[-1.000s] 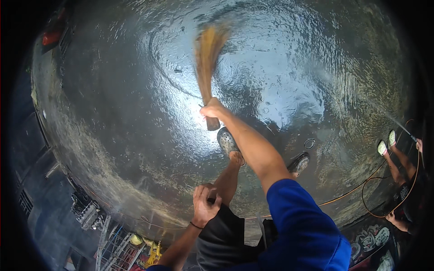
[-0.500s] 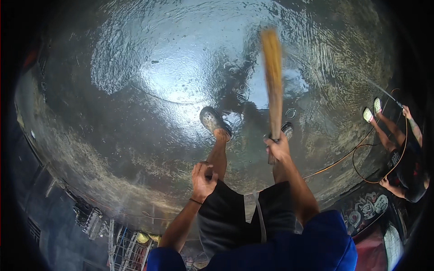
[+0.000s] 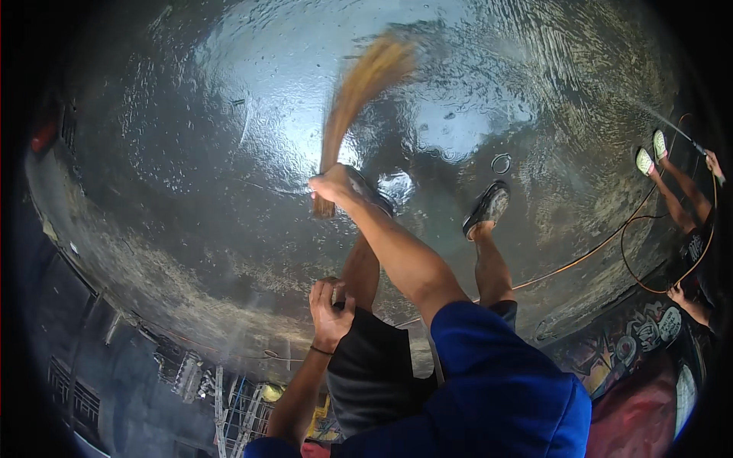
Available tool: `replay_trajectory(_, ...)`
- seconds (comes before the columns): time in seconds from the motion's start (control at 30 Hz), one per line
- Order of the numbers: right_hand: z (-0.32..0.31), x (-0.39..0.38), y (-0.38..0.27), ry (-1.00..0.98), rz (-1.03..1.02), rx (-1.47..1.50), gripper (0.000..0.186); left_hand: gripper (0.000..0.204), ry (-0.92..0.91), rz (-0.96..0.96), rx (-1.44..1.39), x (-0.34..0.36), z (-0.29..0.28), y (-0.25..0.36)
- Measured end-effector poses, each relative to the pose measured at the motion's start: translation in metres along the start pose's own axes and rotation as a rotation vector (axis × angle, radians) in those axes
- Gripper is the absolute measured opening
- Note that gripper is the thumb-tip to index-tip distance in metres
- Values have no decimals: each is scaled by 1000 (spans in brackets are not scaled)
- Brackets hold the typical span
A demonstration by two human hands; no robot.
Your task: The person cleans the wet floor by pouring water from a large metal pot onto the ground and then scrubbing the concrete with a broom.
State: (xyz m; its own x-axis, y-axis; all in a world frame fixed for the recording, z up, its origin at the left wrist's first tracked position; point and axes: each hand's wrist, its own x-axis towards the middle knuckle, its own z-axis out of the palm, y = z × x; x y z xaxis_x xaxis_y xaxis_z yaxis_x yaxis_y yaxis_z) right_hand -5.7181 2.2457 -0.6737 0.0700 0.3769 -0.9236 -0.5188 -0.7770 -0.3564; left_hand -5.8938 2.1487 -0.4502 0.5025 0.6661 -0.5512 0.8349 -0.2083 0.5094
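My right hand [image 3: 333,184] grips the short butt end of a tan stick broom [image 3: 350,103], in front of my left shoe. Bent over to the right and blurred, its bristles sweep the wet concrete floor [image 3: 195,202]. My right arm reaches across my body toward the left. Beside my left knee is my left hand [image 3: 330,314], its fingers loosely bent and the thumb apart, with nothing visible in it. A dark band circles that wrist.
At the right a person holds a spray wand [image 3: 693,142] that throws water onto the floor. An orange hose [image 3: 569,266] loops there. A small ring [image 3: 501,163] lies ahead of my right shoe [image 3: 489,204]. Metal racks [image 3: 243,412] and an engine-like part [image 3: 187,379] stand lower left.
My right hand has swung left and forward with the broom, and the bristles now bend to the right. My right foot shows more fully. My left hand stays near the knee.
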Motion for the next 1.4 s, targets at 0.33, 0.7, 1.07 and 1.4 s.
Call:
replay_trajectory(0.33, -174, -157, 30, 10, -21, -130, 53, 28, -62, 32, 89, -5, 16, 21)
replay_trajectory(0.7, -121, -80, 97, 55, 92, -67, 23, 30, -105, -15, 42, -7, 22, 18)
replay_trajectory(1.07, -223, -208, 172, 193, -218, 61, 58, 68, -509, -581, -881, 117, 166, 175)
replay_trajectory(1.4, -352, -124, 244, 853, -522, 95, 40, 49, -715, 44, -307, 195, 368, 246)
